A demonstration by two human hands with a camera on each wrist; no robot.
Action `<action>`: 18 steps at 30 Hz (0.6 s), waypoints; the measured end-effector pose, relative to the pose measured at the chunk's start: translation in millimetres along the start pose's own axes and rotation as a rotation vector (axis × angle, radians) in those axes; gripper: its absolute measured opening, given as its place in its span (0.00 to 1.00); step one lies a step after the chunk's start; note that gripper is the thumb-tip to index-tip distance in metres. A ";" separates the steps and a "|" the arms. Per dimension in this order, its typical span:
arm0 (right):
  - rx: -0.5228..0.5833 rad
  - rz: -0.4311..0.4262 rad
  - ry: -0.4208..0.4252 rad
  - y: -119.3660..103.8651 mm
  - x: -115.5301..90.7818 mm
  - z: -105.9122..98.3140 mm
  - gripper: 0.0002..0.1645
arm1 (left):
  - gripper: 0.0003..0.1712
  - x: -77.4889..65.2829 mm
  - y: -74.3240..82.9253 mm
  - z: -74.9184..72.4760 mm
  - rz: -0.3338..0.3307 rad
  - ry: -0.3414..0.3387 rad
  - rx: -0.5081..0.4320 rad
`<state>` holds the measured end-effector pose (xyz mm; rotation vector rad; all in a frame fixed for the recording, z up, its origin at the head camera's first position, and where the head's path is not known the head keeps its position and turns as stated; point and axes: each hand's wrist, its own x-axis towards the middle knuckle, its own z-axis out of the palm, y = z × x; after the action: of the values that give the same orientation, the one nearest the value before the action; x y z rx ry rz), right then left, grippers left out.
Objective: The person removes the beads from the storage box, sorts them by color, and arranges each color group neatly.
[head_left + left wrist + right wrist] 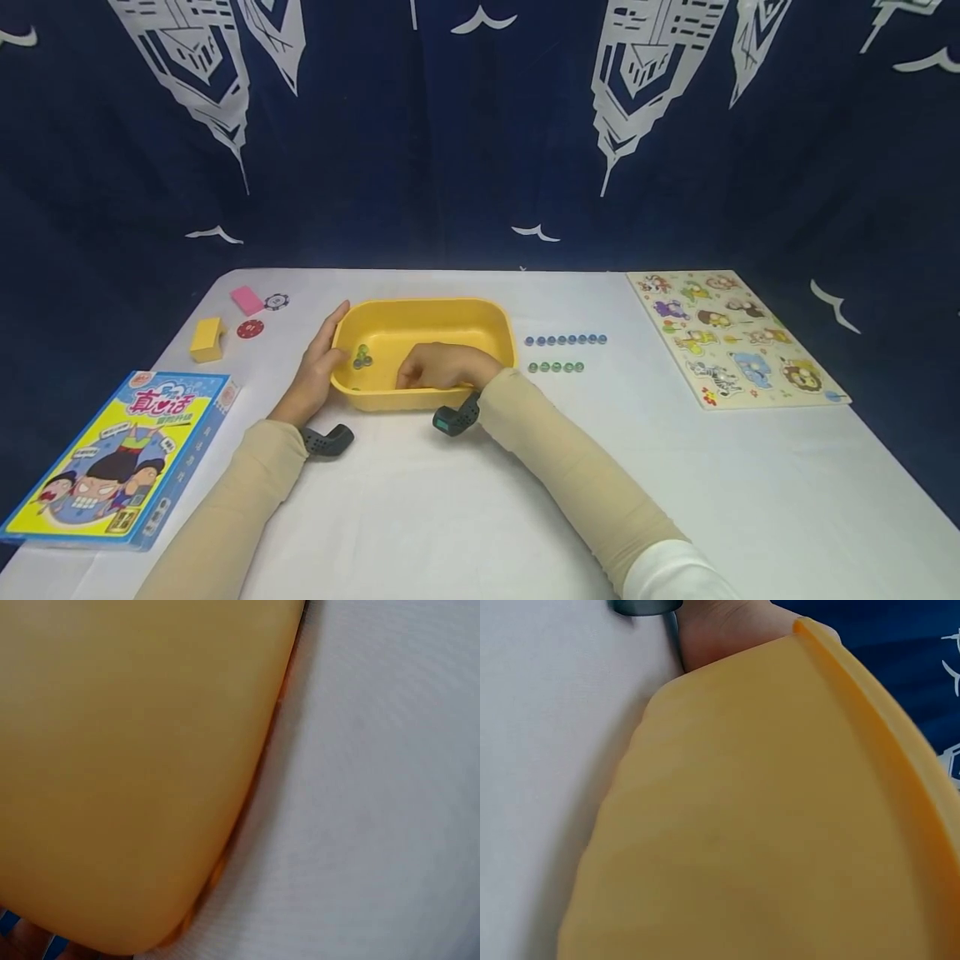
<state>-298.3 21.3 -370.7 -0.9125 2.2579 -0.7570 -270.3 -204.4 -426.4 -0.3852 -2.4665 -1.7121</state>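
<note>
A left hand rests straight-fingered against a smooth, round-cornered yellow basin near the far edge of a white table, while the right hand curls inside, its hold hidden, near small round beads.

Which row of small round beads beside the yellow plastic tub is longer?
The row of round blue beads, farther from the person; it runs farther right than the row of round green beads.
</note>
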 end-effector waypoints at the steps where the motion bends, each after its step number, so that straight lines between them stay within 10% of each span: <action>1: -0.018 -0.006 0.009 0.0 -0.7 -0.7 0.10 | 0.46 0.0 -0.2 0.0 0.000 -0.001 -0.001; 7: -0.069 -0.077 0.104 0.3 -13.9 -7.4 0.07 | 0.46 -1.1 -1.9 -1.5 0.000 -0.007 -0.011; 18: 0.285 -0.321 0.307 30.2 -75.1 -33.4 0.09 | 0.46 -1.1 -1.8 0.7 0.020 -0.013 -0.044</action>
<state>-289.1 104.9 -346.4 -1.0906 2.1977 -1.4076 -269.8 -204.5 -428.5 -0.4248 -2.4292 -1.7638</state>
